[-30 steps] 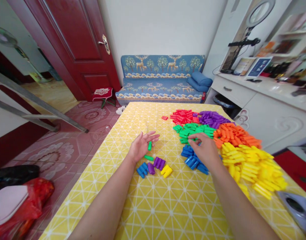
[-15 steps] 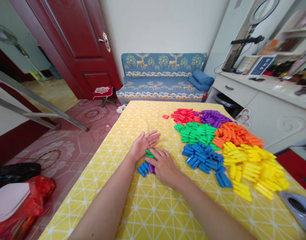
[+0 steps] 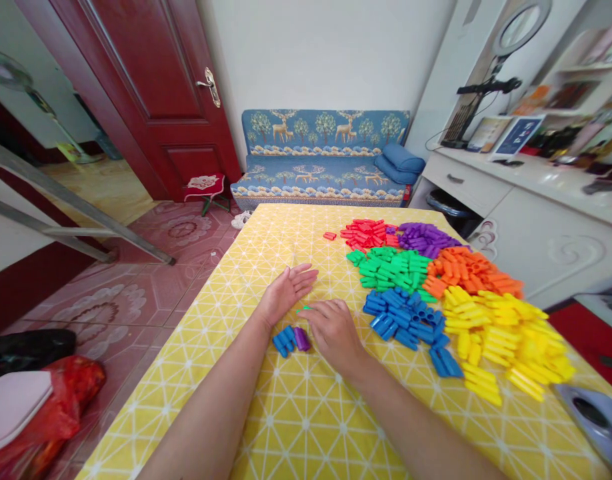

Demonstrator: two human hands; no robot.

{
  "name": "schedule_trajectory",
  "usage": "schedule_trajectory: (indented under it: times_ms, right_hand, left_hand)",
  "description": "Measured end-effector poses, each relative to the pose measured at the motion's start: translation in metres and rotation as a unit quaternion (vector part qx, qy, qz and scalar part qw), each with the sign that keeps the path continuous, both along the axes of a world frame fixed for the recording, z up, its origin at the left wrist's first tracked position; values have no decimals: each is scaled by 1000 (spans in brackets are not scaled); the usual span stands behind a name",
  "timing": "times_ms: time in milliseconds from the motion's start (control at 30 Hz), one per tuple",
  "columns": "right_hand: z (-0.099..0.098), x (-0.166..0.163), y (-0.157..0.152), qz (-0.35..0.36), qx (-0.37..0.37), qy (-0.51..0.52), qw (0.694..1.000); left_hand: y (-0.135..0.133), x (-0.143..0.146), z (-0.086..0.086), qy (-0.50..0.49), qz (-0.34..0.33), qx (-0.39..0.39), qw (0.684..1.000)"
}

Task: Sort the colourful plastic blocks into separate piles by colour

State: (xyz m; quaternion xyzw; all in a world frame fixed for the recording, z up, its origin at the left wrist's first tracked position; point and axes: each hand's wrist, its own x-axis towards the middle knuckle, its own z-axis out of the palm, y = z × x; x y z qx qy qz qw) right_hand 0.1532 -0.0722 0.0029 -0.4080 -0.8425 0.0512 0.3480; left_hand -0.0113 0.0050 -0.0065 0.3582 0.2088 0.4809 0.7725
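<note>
My left hand [image 3: 285, 293] lies palm up on the yellow tablecloth [image 3: 306, 413], fingers stretched out and nothing in the palm. My right hand [image 3: 333, 330] rests just right of it, fingers curled down over a small group of plastic pegs. A green peg [image 3: 303, 309] shows at its fingertips; whether the fingers grip it is hidden. Two blue pegs [image 3: 285, 339] and a purple peg [image 3: 301, 339] lie beside the right thumb. Sorted piles lie to the right: red [image 3: 365, 233], purple [image 3: 426, 237], green [image 3: 393, 267], orange [image 3: 463, 270], blue [image 3: 409, 323] and yellow [image 3: 506, 340].
One red peg [image 3: 329, 235] lies apart from its pile. A grey device [image 3: 593, 417] sits at the table's right front corner. A blue sofa [image 3: 323, 157] stands behind the table, a white cabinet [image 3: 526, 220] to the right, a red door [image 3: 151, 93] and a red bag [image 3: 51, 413] to the left.
My right hand came from the green and blue piles over to the small group of pegs by my left hand. The green peg has left my left palm. The yellow pegs are now covered.
</note>
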Motion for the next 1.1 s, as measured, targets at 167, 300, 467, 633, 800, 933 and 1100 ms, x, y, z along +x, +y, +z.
schedule_trajectory:
  times_ms: [167, 300, 467, 633, 800, 933, 1100]
  right_hand:
    - [14, 29, 21, -78, 1, 110, 991]
    - [29, 81, 67, -166, 17, 93, 982]
    - [42, 139, 119, -287, -7, -63, 956]
    - [52, 154, 131, -325, -56, -188, 925]
    - [46, 116, 95, -242, -25, -98, 965]
    - [15, 53, 31, -108, -125, -65, 984]
    - [-9, -5, -23, -51, -192, -103, 975]
  left_hand:
    - [-1, 1, -4, 23, 6, 19, 1000]
    - [-1, 4, -4, 50, 19, 34, 998]
    - [-1, 5, -4, 74, 34, 39, 996]
    - [-2, 6, -6, 81, 37, 46, 995]
    - [-2, 7, -6, 82, 42, 46, 995]
    - [-4, 7, -3, 80, 50, 41, 995]
    - [-6, 7, -1, 81, 51, 43, 995]
